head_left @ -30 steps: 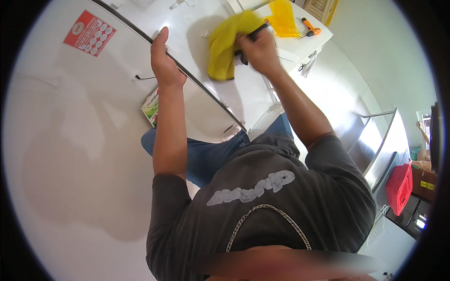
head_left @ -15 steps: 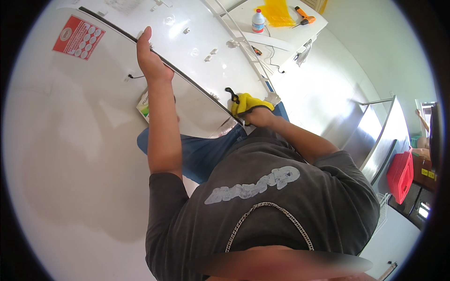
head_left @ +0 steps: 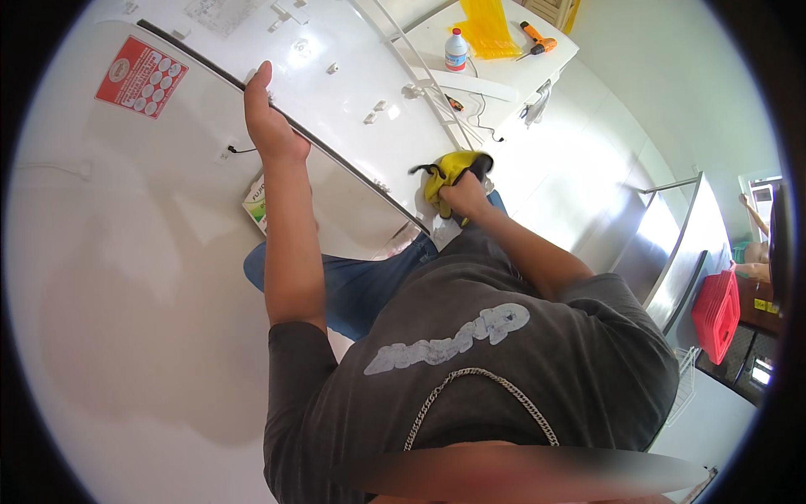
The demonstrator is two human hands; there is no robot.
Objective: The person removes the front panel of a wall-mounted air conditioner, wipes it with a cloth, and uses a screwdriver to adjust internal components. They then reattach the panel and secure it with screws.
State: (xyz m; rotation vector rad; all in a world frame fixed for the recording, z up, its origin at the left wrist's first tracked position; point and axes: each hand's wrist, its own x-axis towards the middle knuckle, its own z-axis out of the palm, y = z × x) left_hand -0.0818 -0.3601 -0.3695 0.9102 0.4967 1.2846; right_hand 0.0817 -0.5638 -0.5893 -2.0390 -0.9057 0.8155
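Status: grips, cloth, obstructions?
Left grip at dark edge strip of white panel. Right grip holding black-edged yellow cloth. Small white fittings jut from panel, possibly in cloth's way.

A white table (head_left: pixel 535 70) carries a bottle (head_left: pixel 456 52), yellow sheeting (head_left: pixel 487 29) and an orange drill (head_left: pixel 542 41).
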